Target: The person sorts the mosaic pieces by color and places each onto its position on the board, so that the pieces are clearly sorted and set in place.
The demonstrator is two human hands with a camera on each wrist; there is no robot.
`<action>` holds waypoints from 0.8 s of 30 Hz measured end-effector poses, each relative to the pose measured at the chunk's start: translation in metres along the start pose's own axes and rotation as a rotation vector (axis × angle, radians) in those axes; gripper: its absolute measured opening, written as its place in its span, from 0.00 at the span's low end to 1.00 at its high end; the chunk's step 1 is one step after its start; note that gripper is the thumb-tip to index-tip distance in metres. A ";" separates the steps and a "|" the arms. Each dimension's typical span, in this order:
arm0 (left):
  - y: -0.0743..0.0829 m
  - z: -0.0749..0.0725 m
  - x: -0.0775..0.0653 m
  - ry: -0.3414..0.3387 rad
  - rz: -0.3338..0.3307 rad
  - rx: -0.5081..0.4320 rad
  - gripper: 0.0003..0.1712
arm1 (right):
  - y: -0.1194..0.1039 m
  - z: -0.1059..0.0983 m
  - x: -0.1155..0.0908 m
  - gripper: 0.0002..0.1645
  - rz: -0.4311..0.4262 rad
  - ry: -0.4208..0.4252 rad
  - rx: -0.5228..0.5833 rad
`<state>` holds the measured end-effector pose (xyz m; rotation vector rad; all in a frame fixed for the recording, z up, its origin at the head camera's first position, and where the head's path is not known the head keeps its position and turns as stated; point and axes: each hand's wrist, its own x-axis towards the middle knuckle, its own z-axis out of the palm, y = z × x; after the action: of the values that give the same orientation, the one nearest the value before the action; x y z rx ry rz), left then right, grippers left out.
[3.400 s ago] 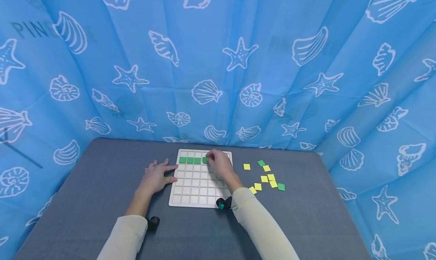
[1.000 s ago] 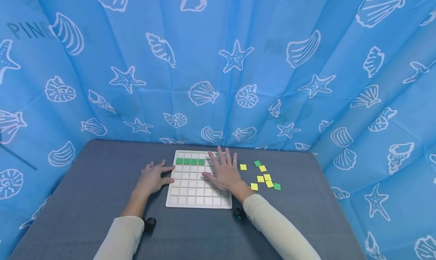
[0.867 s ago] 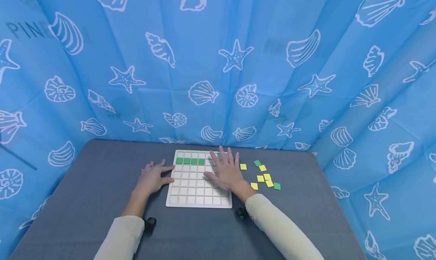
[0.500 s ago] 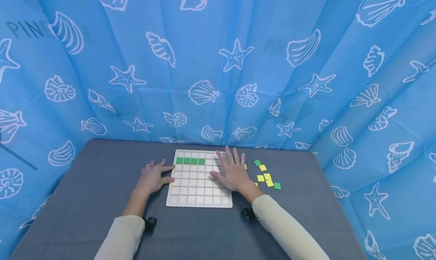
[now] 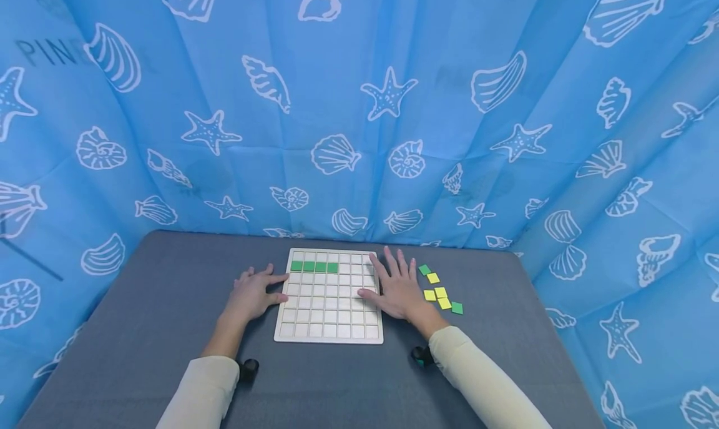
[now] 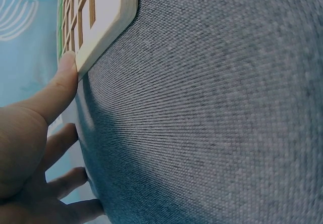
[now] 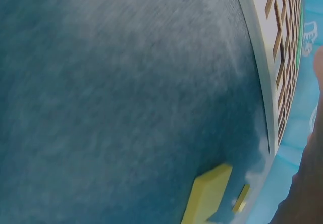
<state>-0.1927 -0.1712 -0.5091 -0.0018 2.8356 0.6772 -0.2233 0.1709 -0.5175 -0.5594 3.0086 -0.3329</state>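
A white gridded board [image 5: 328, 316] lies on the grey table, with a row of green square tiles [image 5: 314, 266] set in its second row from the far edge. My left hand [image 5: 252, 296] rests at the board's left edge, thumb and a fingertip touching the rim; the left wrist view shows the thumb [image 6: 60, 85] against the edge. My right hand [image 5: 400, 291], fingers spread and holding nothing, is over the board's right edge. Just right of it lie loose yellow tiles [image 5: 429, 295] and green tiles [image 5: 457, 308]. A yellow tile [image 7: 209, 191] shows close up in the right wrist view.
The grey cloth-covered table [image 5: 326, 385] reaches back to a blue curtain [image 5: 359, 104] printed with shells and starfish. The curtain also runs along the right side. Some yellow tiles are hidden behind my right hand in the head view.
My right hand let go of the fourth green tile in the row, spread its fingers and drifted right to the board's edge, covering some loose tiles. The left hand stayed at the rim.
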 end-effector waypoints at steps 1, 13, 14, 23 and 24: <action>0.000 0.000 0.000 -0.001 0.000 -0.002 0.35 | 0.002 -0.001 -0.001 0.59 0.002 -0.004 0.003; -0.001 0.000 0.002 0.003 -0.003 -0.004 0.35 | 0.029 -0.007 -0.007 0.60 0.067 -0.032 0.022; -0.001 0.001 0.002 0.003 -0.003 -0.004 0.35 | 0.031 -0.008 -0.008 0.60 0.075 -0.033 0.021; -0.003 0.002 0.003 0.011 0.009 -0.003 0.35 | 0.048 -0.014 -0.014 0.57 0.103 0.024 0.040; -0.003 0.002 0.003 0.014 0.011 -0.003 0.35 | 0.050 -0.015 -0.014 0.56 0.108 0.034 0.043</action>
<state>-0.1948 -0.1731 -0.5131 0.0079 2.8494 0.6869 -0.2289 0.2242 -0.5138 -0.3897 3.0407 -0.4027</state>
